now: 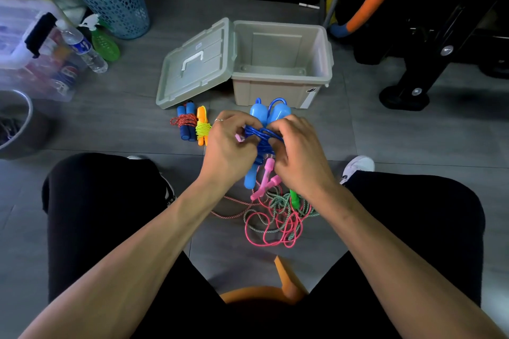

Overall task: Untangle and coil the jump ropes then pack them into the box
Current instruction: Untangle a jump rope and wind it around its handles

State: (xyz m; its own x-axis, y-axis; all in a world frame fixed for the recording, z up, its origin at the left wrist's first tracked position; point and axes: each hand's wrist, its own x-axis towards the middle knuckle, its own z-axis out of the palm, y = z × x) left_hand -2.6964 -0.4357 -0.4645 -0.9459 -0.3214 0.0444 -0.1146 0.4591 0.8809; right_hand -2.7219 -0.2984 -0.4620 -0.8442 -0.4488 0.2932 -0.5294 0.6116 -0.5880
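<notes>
Blue rope [263, 136] is held up between both hands, in front of the open box [281, 63]. Left hand [230, 143] is curled around the cord bundle from the left; right hand [298, 151] is curled onto it from the right, fingertips pinched into the wraps. Both blue handles [271, 114] are paired and stick up above the knuckles. The step is judged to be the final wrap or tuck of the cord around the bundle.

Two finished bundles are laid on the floor just left of the hands: red rope with dark blue handles [185, 124] and yellow rope with orange handles [202, 126]. Nothing is packed yet. The lid [192, 69] is leaned open on the box's left side.

Pink rope [272, 228] and green rope [278, 206] are piled loose on the floor under the hands, interlaced, with a reddish striped cord [234, 213] run out to the left.

Risks:
- Loose end not tucked: the blue coil could spring open once grip is eased, since the plastic cord looks stiff.
- Whether the pink handles [265, 180] below the right hand are caught in the blue bundle cannot be told; if so, the pile would be dragged up and knotted tighter.
- Finished bundles could be knocked by the left forearm.
</notes>
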